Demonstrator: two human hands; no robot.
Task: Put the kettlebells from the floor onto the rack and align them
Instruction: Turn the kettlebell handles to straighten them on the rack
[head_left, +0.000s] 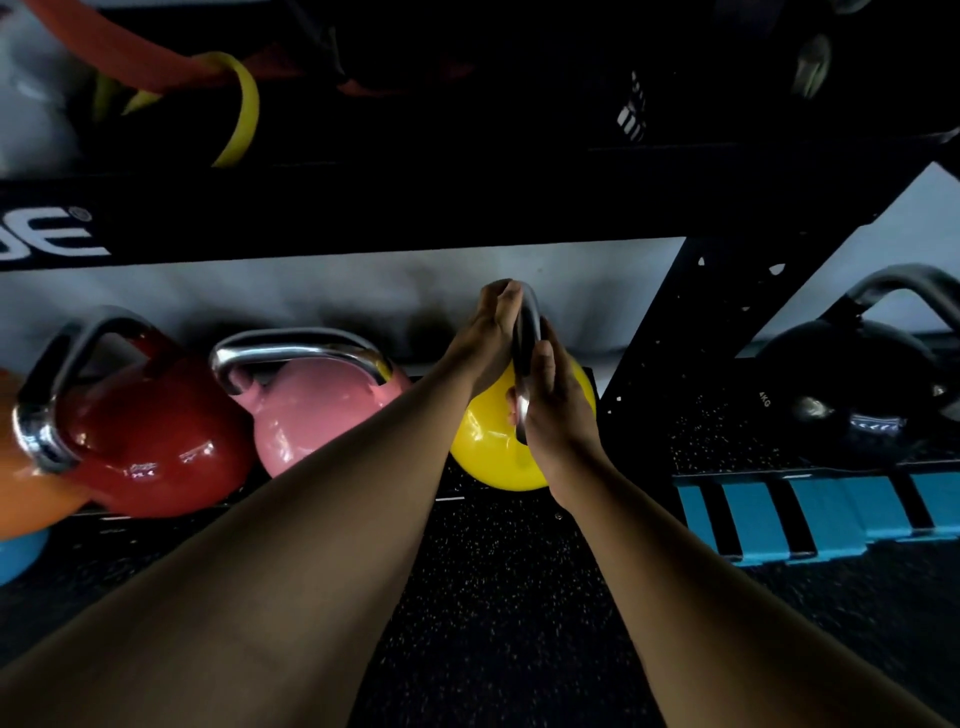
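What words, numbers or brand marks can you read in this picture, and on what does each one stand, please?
"4KG": small white print, turned sideways, on the black kettlebell right of the rack upright.
"...DE" with a registered mark: large white letters, cut off by the frame edge, on the rack's black beam.
White stripes on a dark item on the upper shelf: a pattern, with no letters to read.

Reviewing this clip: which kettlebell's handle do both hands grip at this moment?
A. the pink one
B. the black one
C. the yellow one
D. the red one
C: the left hand and the right hand both close on the steel handle of the yellow kettlebell, at the right end of the row beside the pink kettlebell; nothing touches the red kettlebell or the black kettlebell.
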